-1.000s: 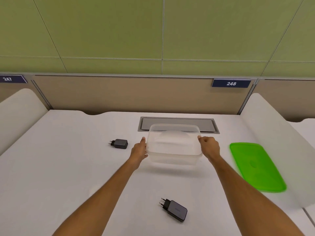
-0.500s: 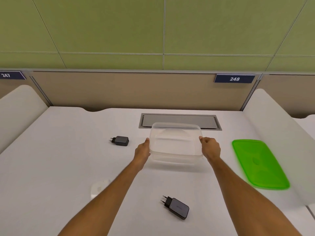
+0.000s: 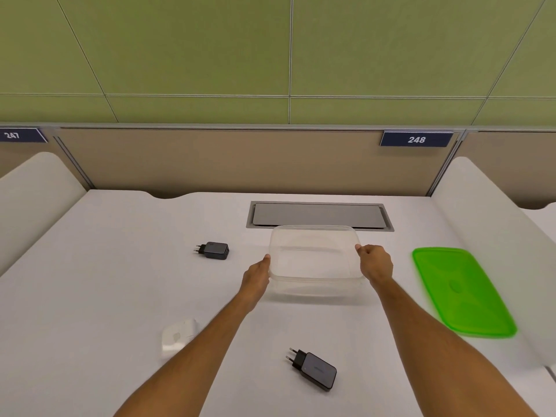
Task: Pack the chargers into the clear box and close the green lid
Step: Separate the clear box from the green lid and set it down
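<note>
The clear box (image 3: 314,258) stands upright and empty in the middle of the white desk. My left hand (image 3: 255,276) presses against its left side and my right hand (image 3: 374,263) grips its right rim. The green lid (image 3: 460,291) lies flat to the right of the box. One black charger (image 3: 214,250) lies to the left of the box. A second black charger (image 3: 314,370) lies near me, between my forearms. A white charger (image 3: 177,335) sits beside my left forearm, partly hidden by it.
A grey cable hatch (image 3: 319,214) is set into the desk just behind the box. White curved dividers (image 3: 493,236) rise at both sides of the desk. A beige partition with the sign 248 (image 3: 416,139) closes off the back.
The box has come down from a slightly raised, tilted pose and now rests flat on the desk. Both hands stay at its sides. The white charger has come into view.
</note>
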A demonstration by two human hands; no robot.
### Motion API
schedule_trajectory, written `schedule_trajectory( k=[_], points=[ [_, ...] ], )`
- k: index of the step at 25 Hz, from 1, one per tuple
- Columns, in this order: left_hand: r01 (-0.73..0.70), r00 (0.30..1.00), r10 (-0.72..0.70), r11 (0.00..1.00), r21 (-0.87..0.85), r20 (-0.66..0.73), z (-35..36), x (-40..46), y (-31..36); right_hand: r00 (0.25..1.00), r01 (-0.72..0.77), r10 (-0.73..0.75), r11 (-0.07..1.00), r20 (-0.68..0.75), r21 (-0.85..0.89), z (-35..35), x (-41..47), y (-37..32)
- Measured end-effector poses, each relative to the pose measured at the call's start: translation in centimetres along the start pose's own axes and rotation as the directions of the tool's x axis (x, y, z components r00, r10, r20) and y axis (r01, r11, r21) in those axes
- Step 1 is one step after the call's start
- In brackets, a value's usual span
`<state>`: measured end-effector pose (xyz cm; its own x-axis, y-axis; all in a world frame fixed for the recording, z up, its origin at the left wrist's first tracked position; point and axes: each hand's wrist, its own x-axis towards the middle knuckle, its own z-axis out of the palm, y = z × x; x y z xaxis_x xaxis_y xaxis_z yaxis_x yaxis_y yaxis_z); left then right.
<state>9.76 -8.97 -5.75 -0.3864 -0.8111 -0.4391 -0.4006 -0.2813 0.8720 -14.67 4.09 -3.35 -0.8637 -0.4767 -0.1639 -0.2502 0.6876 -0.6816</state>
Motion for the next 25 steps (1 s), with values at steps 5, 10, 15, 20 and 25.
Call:
schedule_trajectory(
  k=[5,10,15,20,25],
  points=[
    [-0.008,1.000,0.006,0.999,0.043,0.031,-0.1,-0.3,-0.3,1.000,-0.013,0.013,0.999,0.002,-0.033,0.5,0.0,0.6],
    [-0.028,0.999,0.027,0.999,0.035,0.031,-0.1,-1.2,-0.8,0.998,-0.010,0.006,0.997,-0.059,-0.082,0.2,-0.8,-0.2],
    [-0.174,0.982,0.187,0.958,0.226,-0.035,-0.8,-2.9,-4.4,0.925,0.285,-0.317,0.943,-0.208,-0.170,0.6,-5.0,-3.2],
    [-0.302,0.948,0.298,0.740,0.602,0.108,-2.1,-3.4,-9.9,0.861,0.482,-0.495,0.867,-0.114,-0.125,2.7,-10.2,-3.8],
    [-0.363,0.918,0.351,0.553,0.750,0.186,-2.6,-3.9,-12.3,0.835,0.550,-0.541,0.808,0.104,-0.210,4.4,-13.4,-2.5]
  ],
)
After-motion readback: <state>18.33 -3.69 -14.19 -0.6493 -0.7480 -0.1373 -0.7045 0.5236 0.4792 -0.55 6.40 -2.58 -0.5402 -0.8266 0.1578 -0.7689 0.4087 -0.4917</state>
